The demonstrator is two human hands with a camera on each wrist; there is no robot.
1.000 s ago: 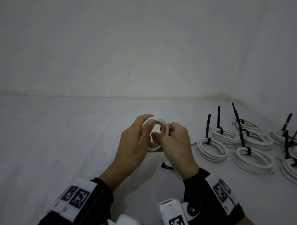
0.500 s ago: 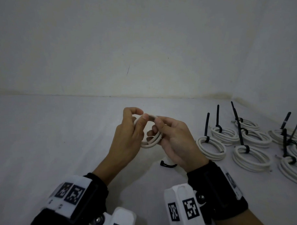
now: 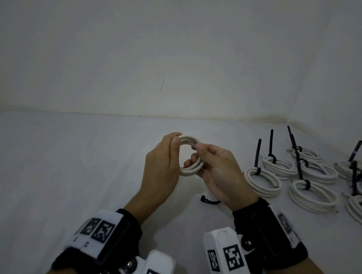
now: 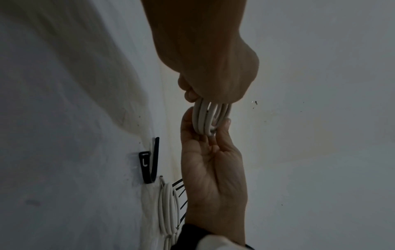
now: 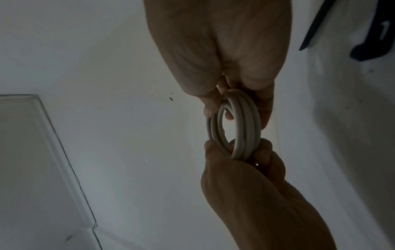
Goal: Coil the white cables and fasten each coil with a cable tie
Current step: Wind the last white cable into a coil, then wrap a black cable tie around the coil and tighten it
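A small coil of white cable (image 3: 190,171) (image 4: 206,118) (image 5: 239,125) is held in the air above the white surface, between both hands. My left hand (image 3: 172,149) pinches its left side with thumb and curled fingers. My right hand (image 3: 199,156) grips the right side, thumb on top and fingers through the ring. No tie is on this coil. A loose black cable tie (image 3: 209,200) (image 4: 149,162) lies bent on the surface just below my right hand.
Several white coils fastened with black ties (image 3: 263,181) lie in a group on the surface to the right, tie tails sticking up. A white wall (image 3: 173,55) rises behind. A clear flat panel (image 5: 32,152) shows at the left of the right wrist view.
The coil has turned from edge-on to facing me as an open ring. My right hand rolled palm-up and shifted its grip; both hands stayed at about the same place.
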